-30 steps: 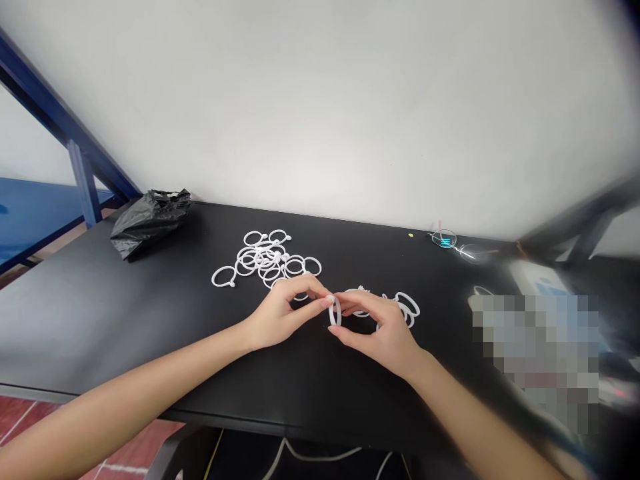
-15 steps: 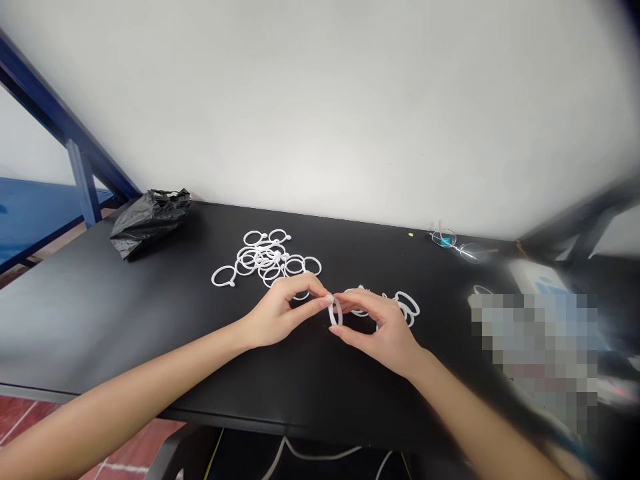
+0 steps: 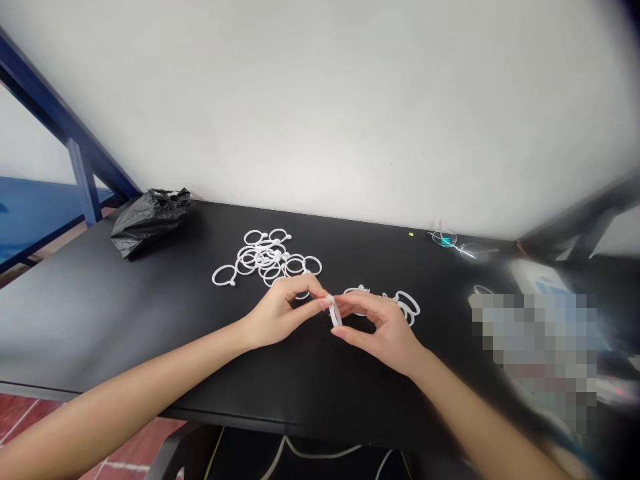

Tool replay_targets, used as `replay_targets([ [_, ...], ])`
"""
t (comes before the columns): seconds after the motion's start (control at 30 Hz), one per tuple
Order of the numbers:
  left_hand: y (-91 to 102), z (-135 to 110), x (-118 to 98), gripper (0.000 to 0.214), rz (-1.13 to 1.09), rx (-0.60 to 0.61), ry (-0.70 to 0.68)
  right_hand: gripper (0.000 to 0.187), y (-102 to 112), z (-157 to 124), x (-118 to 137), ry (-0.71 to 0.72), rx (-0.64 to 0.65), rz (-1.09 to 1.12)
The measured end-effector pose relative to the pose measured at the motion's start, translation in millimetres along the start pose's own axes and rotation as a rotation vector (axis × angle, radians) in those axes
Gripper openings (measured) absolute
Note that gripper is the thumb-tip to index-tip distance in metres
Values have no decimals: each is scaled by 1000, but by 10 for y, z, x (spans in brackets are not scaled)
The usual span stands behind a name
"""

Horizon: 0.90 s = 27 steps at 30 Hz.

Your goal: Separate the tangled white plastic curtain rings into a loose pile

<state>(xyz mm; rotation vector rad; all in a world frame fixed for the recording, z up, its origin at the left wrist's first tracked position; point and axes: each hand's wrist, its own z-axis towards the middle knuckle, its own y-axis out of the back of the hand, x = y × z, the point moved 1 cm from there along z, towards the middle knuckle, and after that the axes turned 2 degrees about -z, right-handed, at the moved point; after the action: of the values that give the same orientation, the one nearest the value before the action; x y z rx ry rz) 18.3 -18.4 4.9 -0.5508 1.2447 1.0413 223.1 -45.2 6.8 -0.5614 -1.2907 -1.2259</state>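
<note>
Between my two hands, just above the black table (image 3: 240, 380), is a white plastic ring (image 3: 335, 315), seen nearly edge-on. My left hand (image 3: 289, 308) pinches the top of it between thumb and index finger. My right hand (image 3: 381, 325) grips its right side, with the thumb at the lower edge and the fingers near the top. Beyond my left hand lies a loose pile of white rings (image 3: 267, 257), each with a small knob. A smaller group of white rings (image 3: 407, 303) sits behind my right hand, which partly hides it.
At the back left of the table rests a crumpled black plastic bag (image 3: 150, 220). Eyeglasses (image 3: 445, 238) lie near the wall at the back right. A blurred, pixelated item (image 3: 540, 353) is on the right. Blue metal framing (image 3: 65, 127) rises at the left.
The ring has turned slightly between my fingers and now looks narrower, more edge-on. Both hands stay in nearly the same place, still pinching it.
</note>
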Motion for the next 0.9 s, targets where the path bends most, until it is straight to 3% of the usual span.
replay_targets([
  [0.33,-8,-4,4,13,-7,-18,-9,32,-15,11,23,-88,23,141],
  [0.6,4,13,-34,9,16,-17,-46,37,-10,-11,-34,-87,-29,101],
  [0.77,-4,9,-47,10,105,-49,-71,44,4,-12,-32,-93,-61,25],
  [0.9,29,14,-56,6,291,-133,-198,41,37,-1,-12,-48,-116,-37],
])
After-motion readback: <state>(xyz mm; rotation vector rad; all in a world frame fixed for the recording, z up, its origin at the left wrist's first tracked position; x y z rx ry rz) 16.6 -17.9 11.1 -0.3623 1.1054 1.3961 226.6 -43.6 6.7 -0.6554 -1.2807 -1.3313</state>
